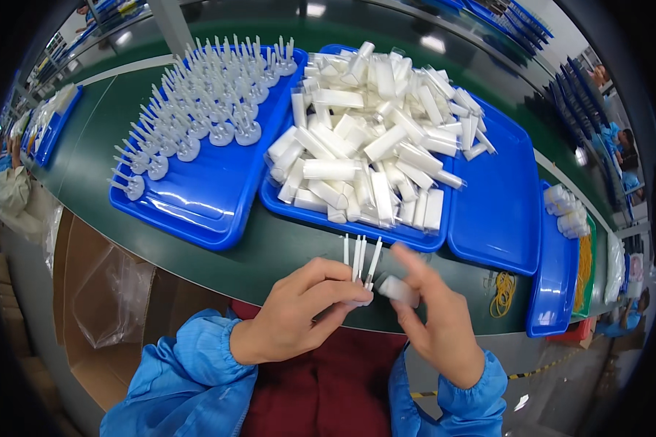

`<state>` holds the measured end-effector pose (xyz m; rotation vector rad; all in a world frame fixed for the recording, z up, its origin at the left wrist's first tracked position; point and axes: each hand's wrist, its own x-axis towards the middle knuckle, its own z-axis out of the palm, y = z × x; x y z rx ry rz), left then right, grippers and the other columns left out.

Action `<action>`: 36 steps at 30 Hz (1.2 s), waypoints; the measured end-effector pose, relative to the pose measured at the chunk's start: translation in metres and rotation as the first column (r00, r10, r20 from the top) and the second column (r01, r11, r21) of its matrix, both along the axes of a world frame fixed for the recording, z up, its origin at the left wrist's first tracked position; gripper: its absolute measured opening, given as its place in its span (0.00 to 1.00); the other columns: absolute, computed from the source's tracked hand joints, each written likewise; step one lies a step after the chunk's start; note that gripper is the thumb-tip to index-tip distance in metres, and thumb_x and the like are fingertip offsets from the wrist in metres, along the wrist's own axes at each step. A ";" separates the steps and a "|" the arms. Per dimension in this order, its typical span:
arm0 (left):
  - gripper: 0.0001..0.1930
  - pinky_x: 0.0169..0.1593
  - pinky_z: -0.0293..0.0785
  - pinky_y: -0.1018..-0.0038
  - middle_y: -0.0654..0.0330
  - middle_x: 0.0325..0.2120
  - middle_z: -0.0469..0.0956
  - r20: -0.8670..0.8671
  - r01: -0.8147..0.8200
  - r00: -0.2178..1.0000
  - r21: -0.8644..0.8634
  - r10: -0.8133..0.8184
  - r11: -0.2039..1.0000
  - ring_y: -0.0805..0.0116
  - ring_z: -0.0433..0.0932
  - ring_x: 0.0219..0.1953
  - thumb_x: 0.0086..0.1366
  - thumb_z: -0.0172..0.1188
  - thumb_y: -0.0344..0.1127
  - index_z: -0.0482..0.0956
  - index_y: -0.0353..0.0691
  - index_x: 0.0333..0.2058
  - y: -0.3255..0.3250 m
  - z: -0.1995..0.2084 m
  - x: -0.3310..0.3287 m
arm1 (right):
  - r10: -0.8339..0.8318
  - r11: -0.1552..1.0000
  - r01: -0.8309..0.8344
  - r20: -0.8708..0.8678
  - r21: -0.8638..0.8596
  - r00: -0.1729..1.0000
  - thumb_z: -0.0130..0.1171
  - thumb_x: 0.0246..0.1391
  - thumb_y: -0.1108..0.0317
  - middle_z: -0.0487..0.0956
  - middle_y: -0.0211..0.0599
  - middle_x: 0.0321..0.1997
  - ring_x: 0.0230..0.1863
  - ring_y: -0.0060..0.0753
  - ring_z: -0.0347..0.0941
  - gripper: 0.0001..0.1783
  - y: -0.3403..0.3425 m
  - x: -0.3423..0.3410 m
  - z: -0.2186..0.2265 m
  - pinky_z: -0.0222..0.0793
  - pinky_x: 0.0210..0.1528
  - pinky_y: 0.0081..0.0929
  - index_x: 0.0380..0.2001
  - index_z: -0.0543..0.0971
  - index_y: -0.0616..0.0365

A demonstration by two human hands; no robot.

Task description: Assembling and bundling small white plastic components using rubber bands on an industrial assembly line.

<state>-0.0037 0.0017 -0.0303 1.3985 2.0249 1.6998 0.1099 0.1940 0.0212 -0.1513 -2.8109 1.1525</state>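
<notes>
My left hand [302,309] is closed, pinching the base of a cluster of thin white prongs [360,258] that point upward. The base is mostly hidden by the fingers. Just to its right, my right hand [441,313] is smeared by motion. A small white block-like piece [399,290] sits between its thumb and fingers, too blurred to name exactly. Many similar pronged pieces with round, whitish bases [222,132] stand upright in the left blue tray [189,218]. Ahead of my hands, white rectangular packets in clear wrap [383,142] lie heaped on a middle blue tray [291,207].
Another blue tray [496,197] adjoins the heap. A bundle of yellow rubber bands [503,295] lies near the green table's [270,269] front edge. Farther right, a blue tray [550,298] holds white rolls [567,211]. An open cardboard box [109,313] stands below left.
</notes>
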 end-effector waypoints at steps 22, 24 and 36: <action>0.17 0.35 0.73 0.74 0.62 0.42 0.84 0.112 0.201 0.974 -0.010 -0.199 0.979 0.69 0.80 0.37 0.55 0.68 0.18 0.87 0.46 0.42 0.008 0.016 0.020 | -0.462 0.271 0.360 0.207 -0.893 0.862 0.58 0.66 0.66 0.83 0.44 0.42 0.40 0.30 0.81 0.27 0.005 0.006 -0.024 0.78 0.46 0.28 0.65 0.67 0.61; 0.17 0.35 0.73 0.73 0.61 0.42 0.84 0.116 0.190 0.975 -0.004 -0.188 0.982 0.68 0.81 0.37 0.56 0.67 0.19 0.86 0.45 0.42 0.009 0.017 0.019 | -0.475 0.307 0.380 0.206 -0.873 0.856 0.58 0.66 0.67 0.83 0.45 0.41 0.39 0.29 0.81 0.26 0.006 0.007 -0.026 0.78 0.45 0.27 0.64 0.68 0.62; 0.15 0.35 0.70 0.70 0.54 0.46 0.85 -0.226 -0.060 0.971 0.059 0.072 0.996 0.62 0.82 0.32 0.50 0.69 0.20 0.84 0.44 0.36 -0.002 0.004 0.027 | -0.226 0.928 0.130 -0.250 -0.349 0.942 0.63 0.56 0.79 0.81 0.42 0.40 0.38 0.31 0.80 0.25 -0.018 0.011 -0.021 0.75 0.42 0.27 0.58 0.76 0.65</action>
